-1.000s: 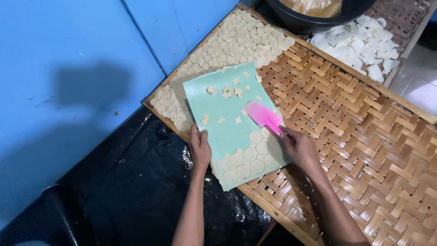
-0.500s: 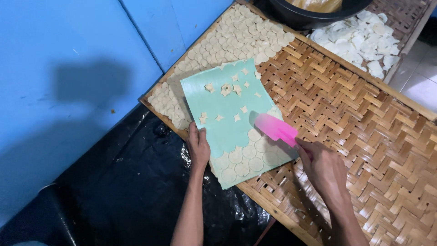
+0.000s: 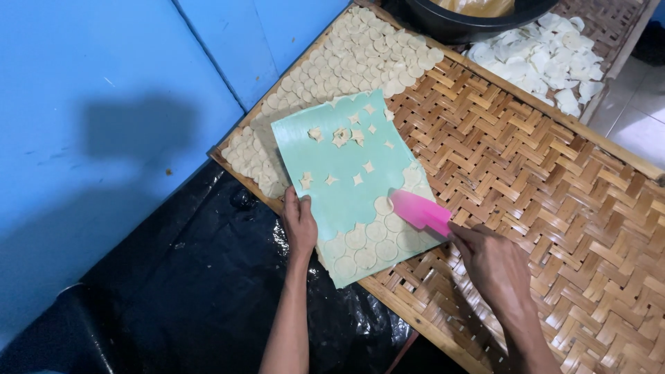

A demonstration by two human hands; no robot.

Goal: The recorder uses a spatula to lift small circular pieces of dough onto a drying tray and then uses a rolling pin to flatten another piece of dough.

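Now the pink scraper point(image 3: 420, 211) sits lower on the pale green board point(image 3: 346, 183) than it did a second ago: it has slid from the board's middle toward the near right edge, and its blade rests against the rows of round dough discs point(image 3: 367, 239) that remain at the board's lower end. The right hand point(image 3: 493, 266) has drawn back with it, its fingers closed around the scraper's handle. The left hand point(image 3: 299, 223) has not shifted; it lies flat along the board's left edge, fingers curled over the rim, pinning the board on the woven bamboo tray point(image 3: 554, 180). The upper part of the board is bare apart from small star-shaped scraps point(image 3: 341, 136), much as before, so the work in hand appears to have reached the last discs on the board. Beyond the board's top, laid discs point(image 3: 346, 59) cover the tray's far corner, and a heap of white pieces point(image 3: 547, 62) lies beside a dark bowl point(image 3: 471, 21). Black plastic sheeting point(image 3: 194, 277) lies left of the tray.
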